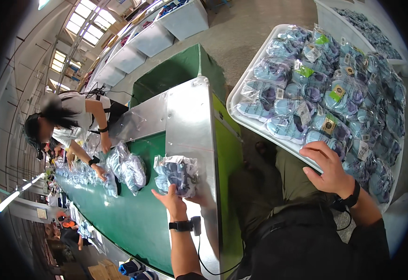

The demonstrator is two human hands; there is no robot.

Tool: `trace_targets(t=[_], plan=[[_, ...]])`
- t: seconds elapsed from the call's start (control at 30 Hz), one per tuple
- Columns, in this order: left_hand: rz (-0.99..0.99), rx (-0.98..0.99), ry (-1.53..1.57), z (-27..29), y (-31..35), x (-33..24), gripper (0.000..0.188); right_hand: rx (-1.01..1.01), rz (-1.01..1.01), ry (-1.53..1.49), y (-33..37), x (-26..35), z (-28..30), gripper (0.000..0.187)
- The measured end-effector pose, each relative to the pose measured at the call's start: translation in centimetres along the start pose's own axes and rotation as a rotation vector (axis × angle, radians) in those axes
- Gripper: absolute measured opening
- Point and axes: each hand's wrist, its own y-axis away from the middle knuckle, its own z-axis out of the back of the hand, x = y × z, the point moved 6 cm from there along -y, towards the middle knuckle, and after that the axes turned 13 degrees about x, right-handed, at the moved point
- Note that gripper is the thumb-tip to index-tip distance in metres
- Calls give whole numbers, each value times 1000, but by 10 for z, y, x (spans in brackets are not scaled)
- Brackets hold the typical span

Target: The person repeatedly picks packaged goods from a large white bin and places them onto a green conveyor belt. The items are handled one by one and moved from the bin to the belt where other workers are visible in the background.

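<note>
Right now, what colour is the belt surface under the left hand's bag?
Green; the conveyor belt shows best in the head view.
</note>
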Motion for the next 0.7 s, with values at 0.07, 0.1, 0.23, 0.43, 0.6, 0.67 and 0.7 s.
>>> trace_targets(t=[0.07, 0.1, 0.23, 0.43, 0.6, 0.67, 0.7], plan=[[88, 115, -12, -9, 11, -3, 102, 40, 47, -12, -7, 1, 8, 43], [81, 206, 26, -18, 21, -6, 96, 70, 74, -25, -10, 1, 11, 42], [185, 664, 11, -69, 87, -32, 99, 204, 137, -145, -27, -4, 14, 37], [231, 1102, -128, -152, 174, -46, 98, 663, -35, -534, -75, -12, -58, 49], [379, 1208, -182, -172, 189, -35, 117, 1044, 114, -716, -67, 17, -99, 59], [362, 1197, -170, -176, 188, -29, 117, 961, 122, -679, -67, 11, -89, 59], [298, 1172, -163, -178, 185, -28, 108, 915, 116, -638, -67, 6, -81, 59]])
